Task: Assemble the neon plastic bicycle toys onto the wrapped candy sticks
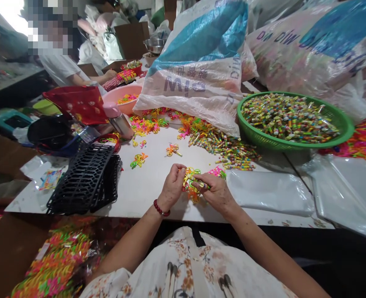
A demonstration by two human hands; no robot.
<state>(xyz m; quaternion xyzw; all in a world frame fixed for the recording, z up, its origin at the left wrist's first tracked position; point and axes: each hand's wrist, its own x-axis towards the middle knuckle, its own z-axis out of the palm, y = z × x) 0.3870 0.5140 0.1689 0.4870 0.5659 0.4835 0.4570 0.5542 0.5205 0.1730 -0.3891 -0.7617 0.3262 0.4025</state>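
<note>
My left hand (171,188) and my right hand (215,193) meet over the near edge of the white table (153,182). Both pinch a small bundle of neon plastic loops (191,179) in yellow, orange, green and pink. My right hand's fingers also press a thin wrapped candy stick against the bundle. A red bead bracelet (161,210) circles my left wrist. Loose loop bundles (138,159) lie a little farther out, and wrapped candy sticks (229,150) are scattered to the right.
A green basket (297,145) full of candy sticks sits at right, behind flat clear bags (268,191). Large printed sacks (201,70) fill the back. Stacked black trays (85,180) lie at left, near a flask (119,120) and pink basin (120,93). Another person (61,62) works at far left.
</note>
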